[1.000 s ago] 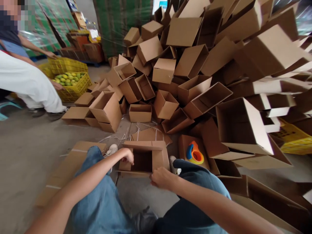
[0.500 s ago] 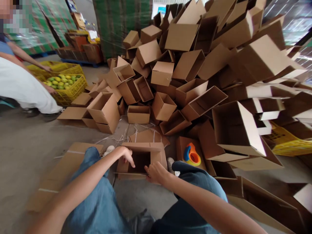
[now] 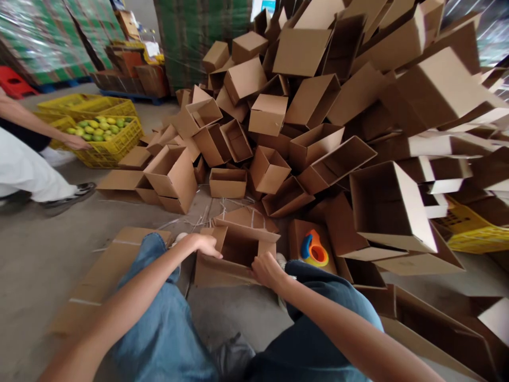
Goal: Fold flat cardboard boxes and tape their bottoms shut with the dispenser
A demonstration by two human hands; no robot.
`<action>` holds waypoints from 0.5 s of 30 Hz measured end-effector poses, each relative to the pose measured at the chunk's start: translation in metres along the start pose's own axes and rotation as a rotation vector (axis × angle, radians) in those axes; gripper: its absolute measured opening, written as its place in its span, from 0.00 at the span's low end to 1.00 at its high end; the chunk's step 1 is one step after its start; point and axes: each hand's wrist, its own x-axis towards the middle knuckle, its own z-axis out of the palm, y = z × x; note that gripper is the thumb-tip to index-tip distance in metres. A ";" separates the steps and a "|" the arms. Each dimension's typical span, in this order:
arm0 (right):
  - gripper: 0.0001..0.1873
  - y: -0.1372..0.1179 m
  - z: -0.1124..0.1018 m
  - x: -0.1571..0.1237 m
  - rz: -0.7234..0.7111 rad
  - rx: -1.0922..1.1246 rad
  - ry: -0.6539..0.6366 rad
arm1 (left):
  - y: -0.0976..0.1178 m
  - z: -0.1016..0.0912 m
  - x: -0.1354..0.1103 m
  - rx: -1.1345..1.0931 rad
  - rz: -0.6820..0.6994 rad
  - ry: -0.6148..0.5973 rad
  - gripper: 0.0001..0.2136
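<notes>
Between my knees an open cardboard box (image 3: 226,273) is tipped toward me, its dark inside showing. My left hand (image 3: 205,245) is closed on the box's left end, with the thumb toward the opening. At the right front corner my right hand (image 3: 265,269) grips the edge, fingers curled over it. An orange, blue and yellow tape dispenser (image 3: 317,249) lies on a cardboard box just right of my right hand. Beside my left leg rests a flattened cardboard sheet (image 3: 99,270) with pale straps across it.
A high heap of open cardboard boxes (image 3: 268,114) fills the back and right. At left, another person's hand (image 3: 77,142) is at a yellow crate (image 3: 115,146) of green-yellow fruit. A second yellow crate (image 3: 477,231) is under boxes at right. A red stool (image 3: 16,82) stands far left.
The box between my knees has tilted, its front side now facing me. Both my hands have closed on its ends. The person at left has shifted along the fruit crate.
</notes>
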 end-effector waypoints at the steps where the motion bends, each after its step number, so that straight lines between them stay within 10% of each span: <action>1: 0.24 0.003 0.001 -0.001 0.002 0.004 -0.007 | 0.002 0.001 -0.001 -0.007 -0.010 0.009 0.31; 15: 0.10 0.011 0.032 -0.011 -0.146 0.028 0.030 | 0.036 0.025 0.017 0.087 0.106 -0.095 0.42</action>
